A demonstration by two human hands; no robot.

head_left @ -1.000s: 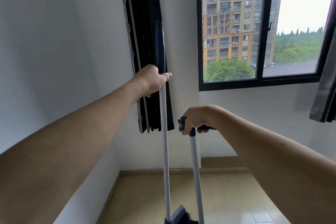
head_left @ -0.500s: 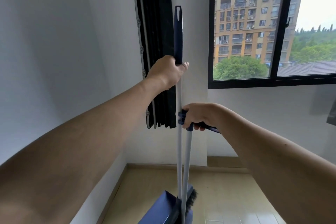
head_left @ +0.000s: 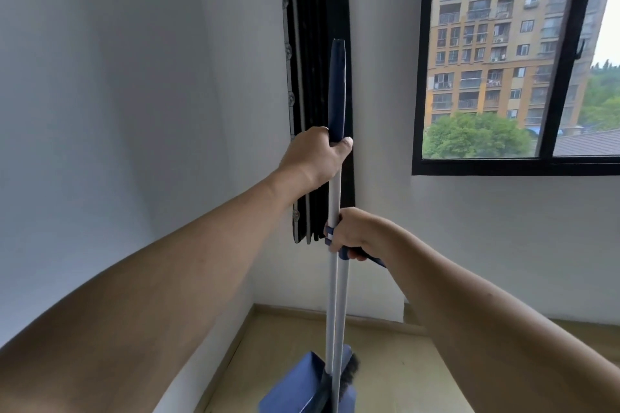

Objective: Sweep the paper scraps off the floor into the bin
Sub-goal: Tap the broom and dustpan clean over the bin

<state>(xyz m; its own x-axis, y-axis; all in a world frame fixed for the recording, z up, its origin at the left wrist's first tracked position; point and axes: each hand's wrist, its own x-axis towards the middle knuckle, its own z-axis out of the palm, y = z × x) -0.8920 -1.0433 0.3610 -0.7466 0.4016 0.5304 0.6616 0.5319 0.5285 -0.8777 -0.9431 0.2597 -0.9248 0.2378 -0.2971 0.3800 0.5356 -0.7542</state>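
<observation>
My left hand [head_left: 317,156] grips the dark blue top of a broom handle [head_left: 334,198], a long white pole standing nearly upright. Lower down, my right hand [head_left: 355,233] holds the blue grip of a dustpan handle [head_left: 342,305], pressed right against the broom pole. At the bottom edge the blue dustpan [head_left: 302,389] and the black broom bristles [head_left: 347,379] sit together over the floor. No paper scraps and no bin are in view.
This is a room corner: a white wall [head_left: 117,111] on the left, a black folded curtain or screen [head_left: 317,27] straight ahead, a black-framed window [head_left: 503,164] on the right. Beige floor [head_left: 385,362] with a wooden skirting board lies below.
The two poles have come together, from apart to touching side by side. The dustpan and bristles have risen further into view, and the view has shifted left of the window.
</observation>
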